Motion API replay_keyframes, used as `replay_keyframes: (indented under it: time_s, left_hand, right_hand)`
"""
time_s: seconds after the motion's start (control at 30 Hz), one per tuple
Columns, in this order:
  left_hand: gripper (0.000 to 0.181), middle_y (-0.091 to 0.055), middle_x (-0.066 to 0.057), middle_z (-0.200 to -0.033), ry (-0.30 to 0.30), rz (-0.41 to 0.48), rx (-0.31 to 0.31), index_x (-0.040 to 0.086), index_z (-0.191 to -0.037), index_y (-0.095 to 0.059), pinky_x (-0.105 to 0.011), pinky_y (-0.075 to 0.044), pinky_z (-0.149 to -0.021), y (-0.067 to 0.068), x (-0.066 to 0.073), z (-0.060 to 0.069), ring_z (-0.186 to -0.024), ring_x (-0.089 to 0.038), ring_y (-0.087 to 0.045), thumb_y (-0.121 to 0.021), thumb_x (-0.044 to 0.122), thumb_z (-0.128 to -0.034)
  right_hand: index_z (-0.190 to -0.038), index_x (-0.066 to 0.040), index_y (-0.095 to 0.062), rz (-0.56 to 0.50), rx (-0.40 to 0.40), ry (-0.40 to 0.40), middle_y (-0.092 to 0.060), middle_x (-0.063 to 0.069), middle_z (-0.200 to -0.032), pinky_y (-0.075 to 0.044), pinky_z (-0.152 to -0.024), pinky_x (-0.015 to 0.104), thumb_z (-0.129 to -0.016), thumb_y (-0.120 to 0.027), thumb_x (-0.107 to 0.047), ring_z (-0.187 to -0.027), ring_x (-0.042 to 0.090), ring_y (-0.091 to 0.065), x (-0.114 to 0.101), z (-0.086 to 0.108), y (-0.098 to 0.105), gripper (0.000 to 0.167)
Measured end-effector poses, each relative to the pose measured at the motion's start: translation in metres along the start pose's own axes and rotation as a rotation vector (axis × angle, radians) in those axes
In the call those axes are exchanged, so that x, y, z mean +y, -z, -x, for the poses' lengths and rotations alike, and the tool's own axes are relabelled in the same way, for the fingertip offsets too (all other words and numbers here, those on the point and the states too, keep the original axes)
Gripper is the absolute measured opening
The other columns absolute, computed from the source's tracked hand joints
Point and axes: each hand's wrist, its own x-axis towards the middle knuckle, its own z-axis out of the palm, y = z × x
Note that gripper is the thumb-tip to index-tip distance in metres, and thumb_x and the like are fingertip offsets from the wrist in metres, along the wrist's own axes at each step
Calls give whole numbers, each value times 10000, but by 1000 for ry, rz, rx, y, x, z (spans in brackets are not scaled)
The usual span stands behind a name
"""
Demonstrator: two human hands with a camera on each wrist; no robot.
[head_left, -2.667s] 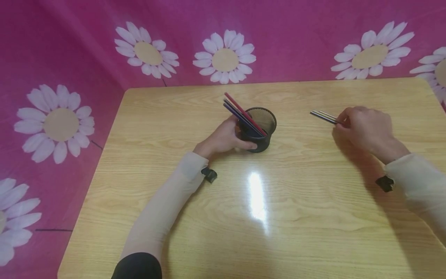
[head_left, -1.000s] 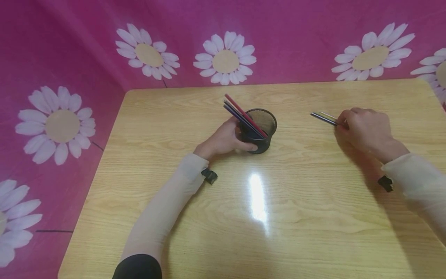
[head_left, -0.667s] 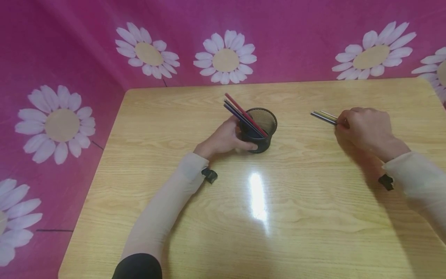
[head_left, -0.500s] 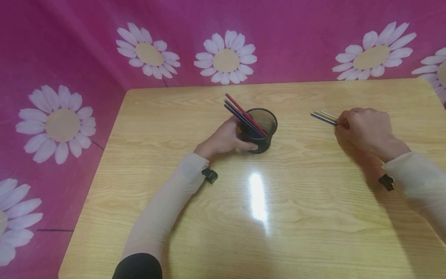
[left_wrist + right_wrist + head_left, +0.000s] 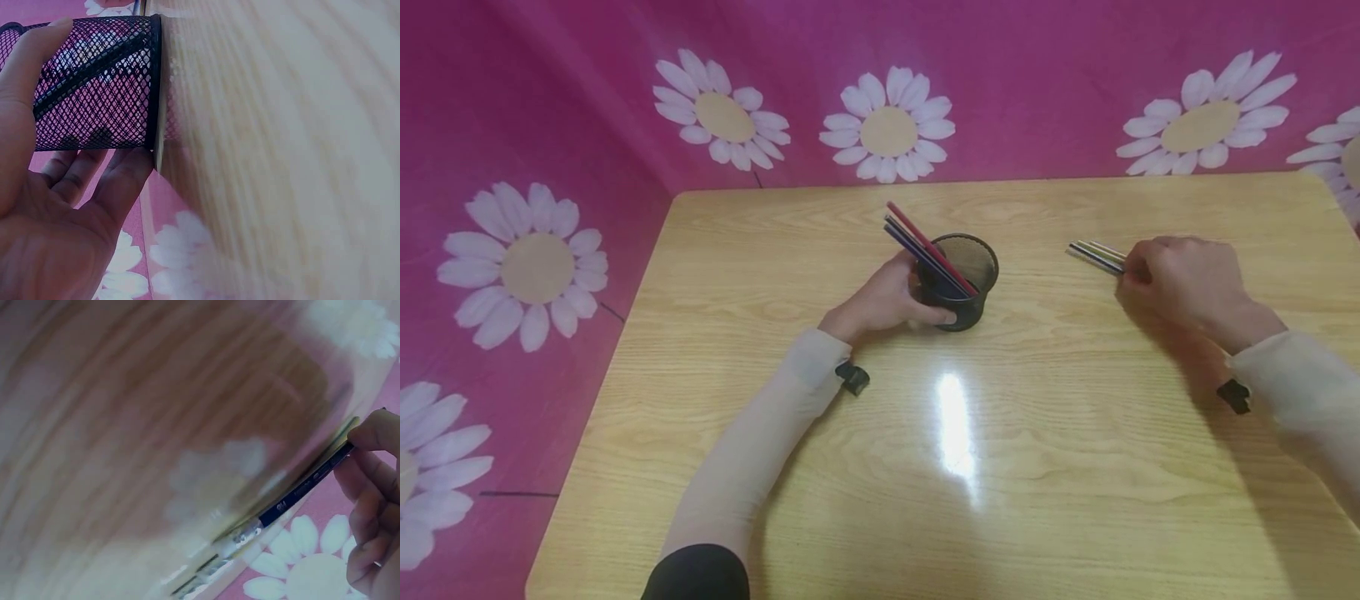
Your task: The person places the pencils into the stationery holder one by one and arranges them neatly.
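Note:
My left hand [image 5: 883, 297] grips the side of a black mesh pencil holder [image 5: 967, 310], which stands upright on the table. In the left wrist view its thumb and fingers wrap around the mesh wall [image 5: 100, 94]. A red pencil [image 5: 919, 233] and several dark ones lean out of the holder toward the back left. My right hand [image 5: 1191, 279], farther right, pinches the end of a dark blue pencil [image 5: 306, 487] between thumb and finger. Yellowish pencils [image 5: 1101, 249] lie alongside it, partly hidden by the hand; whether the fingers hold these too is unclear.
The light wood table [image 5: 1037, 433] shows a bright glare spot near its middle. Pink cloth [image 5: 1022, 83] printed with white daisies borders the table at the back and left. A dark clip [image 5: 853, 377] hangs at the left cuff, another [image 5: 1234, 396] at the right.
The pencils at my right fingertips have shifted and spread slightly, with the dark one's tip a little farther left and blurred. My left hand and the holder have stayed in place.

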Motion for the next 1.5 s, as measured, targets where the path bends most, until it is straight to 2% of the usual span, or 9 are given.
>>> replay_keyframes:
  time_s: [0.13, 0.47, 0.67, 0.87, 1.0, 1.13, 1.3, 1.33, 1.5]
  left_hand:
    - [898, -644, -110, -1409, -3, 0, 2, -6, -1548, -462, -334, -474, -1119, 0, -1, -1, -1230, -242, -664, -973, 59, -812]
    - [911, -622, -107, -1449, -15, -33, 12, -5, -1564, -461, -310, -458, -1131, 0, 3, 3, -1276, -200, -629, -976, 79, -818]
    - [870, -632, -105, -1427, -29, -23, 15, -12, -1534, -481, -309, -467, -1125, 0, 3, 2, -1269, -196, -637, -972, 63, -820]
    - [819, -658, -113, -1378, -30, 23, 5, -28, -1490, -500, -305, -481, -1115, -2, 3, 2, -1229, -219, -670, -961, 1, -813]
    - [807, -663, -113, -1366, -39, 28, 7, -35, -1482, -501, -311, -484, -1117, -2, 3, 2, -1229, -216, -670, -954, -12, -815]
    - [860, -651, -113, -1392, -29, 24, 2, -19, -1521, -482, -321, -476, -1130, -1, -3, -1, -1248, -218, -662, -968, 36, -814]
    - [914, -635, -119, -1419, -21, 7, 3, -18, -1569, -449, -326, -475, -1129, 0, -2, 0, -1250, -227, -659, -969, 51, -820]
    - [902, -635, -119, -1413, -26, 3, 5, -32, -1569, -443, -321, -475, -1125, -1, 3, 3, -1242, -223, -659, -951, 12, -825]
    - [863, -655, -102, -1384, -33, -2, 5, -24, -1536, -478, -318, -473, -1115, 0, 4, 3, -1217, -220, -668, -962, 31, -823]
  right_hand:
    - [-1041, -14, -777, -30, 28, -7, -714, 93, -829, -472, -525, 511, -937, -782, -189, -688, 293, -617, -6, 0, 5, 204]
    - [-951, -111, -776, -167, 261, 84, -766, 31, -821, -363, -461, 374, -892, -760, -144, -583, 171, -564, -37, -2, 18, 70]
    - [-991, -132, -807, -262, 333, 74, -772, -7, -823, -359, -520, 323, -922, -770, -197, -565, 72, -537, -56, -7, 26, 101]
    - [-968, -89, -806, -410, 465, 107, -758, -16, -787, -305, -530, 187, -910, -805, -119, -522, -77, -456, -76, -11, 31, 65]
    - [-947, -39, -808, -537, 536, 96, -714, -177, -810, -312, -570, 150, -894, -823, -59, -620, -49, -468, -88, -16, 35, 59]
    - [-945, -20, -805, -644, 574, 71, -640, -319, -828, -310, -549, 156, -896, -831, -60, -621, -10, -483, -101, -19, 41, 69]
    - [-951, 46, -784, -827, 632, 97, -712, -165, -845, -355, -558, 186, -901, -806, -14, -621, 57, -496, -120, -24, 51, 81]
    - [-951, 66, -777, -856, 644, 115, -720, -138, -847, -365, -563, 187, -905, -799, -11, -623, 64, -496, -123, -25, 53, 92]
    - [-966, 114, -762, -957, 698, 187, -725, -93, -822, -357, -552, 180, -919, -797, -21, -610, 66, -477, -139, -32, 60, 148]
